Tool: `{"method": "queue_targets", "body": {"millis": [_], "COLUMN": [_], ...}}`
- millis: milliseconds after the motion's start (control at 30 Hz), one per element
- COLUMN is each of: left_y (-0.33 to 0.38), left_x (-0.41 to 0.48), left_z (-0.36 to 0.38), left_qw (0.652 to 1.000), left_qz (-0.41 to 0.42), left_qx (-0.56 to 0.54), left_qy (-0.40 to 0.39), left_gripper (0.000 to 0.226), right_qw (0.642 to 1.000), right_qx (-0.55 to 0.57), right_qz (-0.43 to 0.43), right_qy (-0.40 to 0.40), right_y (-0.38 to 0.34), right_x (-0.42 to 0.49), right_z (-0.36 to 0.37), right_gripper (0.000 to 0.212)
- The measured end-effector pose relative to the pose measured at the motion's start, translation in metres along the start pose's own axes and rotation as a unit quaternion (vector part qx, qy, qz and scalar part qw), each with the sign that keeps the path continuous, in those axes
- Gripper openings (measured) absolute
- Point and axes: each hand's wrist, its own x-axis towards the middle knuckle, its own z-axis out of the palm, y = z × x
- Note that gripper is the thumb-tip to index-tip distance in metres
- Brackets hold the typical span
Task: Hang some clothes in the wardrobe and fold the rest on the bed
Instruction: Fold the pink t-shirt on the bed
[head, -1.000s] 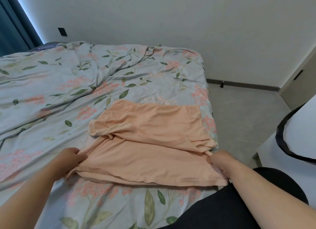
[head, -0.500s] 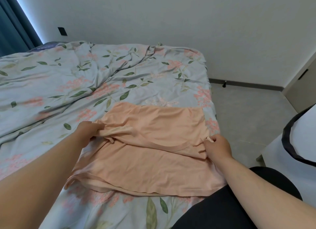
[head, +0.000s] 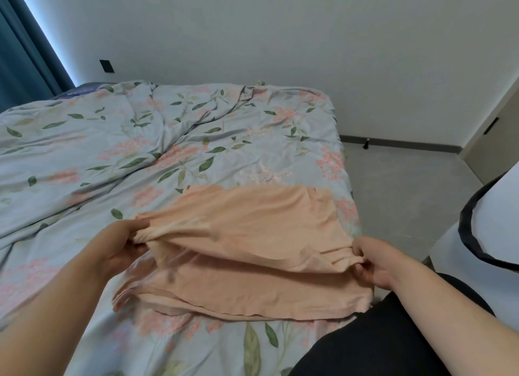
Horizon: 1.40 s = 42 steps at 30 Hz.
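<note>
Scene: We stand at the bed with the pale blue floral duvet, folding a soft peach-orange knit garment near its front right corner.
Left hand: Our left hand pinches the bunched left end of the garment's raised fold, fingers curled around the cloth.
Right hand: Our right hand grasps the right end of the same fold, fingertips tucked into the fabric.
Garment: The upper layer is lifted clear between our hands, while the lower layer lies flat on the duvet with its hem toward us.
Step in hand: We judge this to be a crosswise fold, one half being brought over the other.
How to do it well: We should keep both ends level and the cloth lightly taut, so the fold line runs straight. Edges ought to meet squarely before we let go.
Risk: The thin fabric looks likely to wrinkle or slide if one side drops first.
Surroundings: A dark teal curtain hangs at far left; a white tub with a black rim sits at right.
</note>
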Motion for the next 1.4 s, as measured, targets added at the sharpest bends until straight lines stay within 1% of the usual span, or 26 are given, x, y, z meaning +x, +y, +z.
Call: {"method": "queue_targets", "body": {"millis": [67,100,167,200,233,267,333,400,467,500,533,600,667,767,833,900,967,1000,1033,1100,1133,1200,1267,1300,1367,1400], "left_y": [-0.018,-0.027,-0.039,-0.042,-0.041,-0.038,-0.026,-0.012,-0.001,0.004,0.008,0.016,0.019,0.021,0.021,0.021,0.020,0.020,0.018,0.017,0.017,0.017,0.019,0.021,0.024,0.025], "left_x": [-0.003,-0.007,-0.015,-0.016,-0.017,-0.014,-0.003,0.017,0.041,0.054,0.065,0.086,0.108,0.132,0.140,0.148,0.150,0.151,0.152,0.154,0.155,0.155,0.152,0.148,0.145,0.145], "left_z": [-0.024,-0.032,-0.044,-0.048,-0.048,-0.049,-0.044,-0.030,-0.012,0.000,0.011,0.030,0.045,0.063,0.072,0.074,0.074,0.074,0.072,0.069,0.066,0.063,0.064,0.065,0.067,0.068], "left_qw": [0.998,0.996,0.986,0.978,0.968,0.958,0.948,0.934,0.926,0.926,0.927,0.930,0.934,0.949,0.960,0.965,0.967,0.966,0.964,0.942,0.938,0.948,0.961,0.968,0.980,0.980], "left_qz": [-0.041,-0.065,-0.095,-0.104,-0.110,-0.116,-0.105,-0.062,0.000,0.024,0.030,0.009,-0.009,-0.021,-0.040,-0.070,-0.078,-0.064,-0.031,0.068,0.098,0.105,0.094,0.084,0.044,0.027], "left_qx": [0.043,0.061,0.133,0.180,0.225,0.260,0.297,0.351,0.377,0.377,0.374,0.365,0.355,0.313,0.276,0.252,0.244,0.250,0.264,0.313,0.312,0.284,0.258,0.235,0.193,0.189], "left_qy": [0.012,0.012,-0.006,-0.020,-0.035,-0.044,-0.038,-0.006,0.004,-0.002,-0.014,-0.033,-0.036,-0.015,0.001,0.006,0.001,0.008,0.031,0.100,0.114,0.098,0.044,0.014,-0.036,-0.056], "left_gripper": [0.011,0.011,0.010,0.011,0.016,0.024,0.032,0.040,0.041,0.040,0.041,0.038,0.036,0.040,0.034,0.033,0.031,0.029,0.026,0.022,0.022,0.024,0.021,0.017,0.021,0.024], "right_qw": [0.989,0.980,0.960,0.951,0.946,0.947,0.962,0.972,0.975,0.972,0.968,0.966,0.975,0.979,0.980,0.986,0.992,0.993,0.994,0.994,0.994,0.994,0.995,0.994,0.993,0.992], "right_qx": [-0.144,-0.198,-0.276,-0.305,-0.318,-0.314,-0.267,-0.230,-0.211,-0.209,-0.208,-0.197,-0.151,-0.106,-0.098,-0.063,-0.018,-0.003,0.007,0.020,0.021,0.011,0.010,0.015,0.010,-0.001], "right_qz": [0.021,0.024,0.025,0.021,0.014,0.009,-0.007,-0.034,-0.072,-0.101,-0.129,-0.164,-0.165,-0.174,-0.176,-0.154,-0.125,-0.111,-0.099,-0.095,-0.098,-0.098,-0.094,-0.099,-0.116,-0.124], "right_qy": [-0.018,-0.023,-0.036,-0.045,-0.056,-0.061,-0.061,-0.033,0.013,0.035,0.047,0.040,0.016,0.014,0.007,-0.005,-0.026,-0.036,-0.037,-0.047,-0.052,-0.049,-0.043,-0.039,-0.034,-0.027], "right_y": [0.009,0.013,0.018,0.019,0.018,0.018,0.013,0.005,-0.004,-0.010,-0.015,-0.027,-0.041,-0.062,-0.074,-0.081,-0.086,-0.088,-0.089,-0.092,-0.093,-0.094,-0.095,-0.095,-0.095,-0.095], "right_x": [-0.008,-0.013,-0.019,-0.021,-0.025,-0.023,-0.017,-0.005,0.009,0.017,0.026,0.042,0.052,0.076,0.085,0.098,0.102,0.102,0.104,0.111,0.111,0.115,0.117,0.119,0.121,0.120], "right_z": [-0.005,-0.006,-0.006,-0.005,-0.004,-0.005,-0.004,-0.003,-0.001,0.000,0.003,0.010,0.021,0.036,0.046,0.052,0.055,0.055,0.055,0.054,0.053,0.053,0.054,0.054,0.055,0.056], "right_gripper": [0.015,0.015,0.015,0.012,0.009,0.011,0.010,0.010,0.015,0.016,0.015,0.014,0.010,0.027,0.034,0.043,0.036,0.033,0.032,0.030,0.029,0.028,0.029,0.028,0.028,0.026]}}
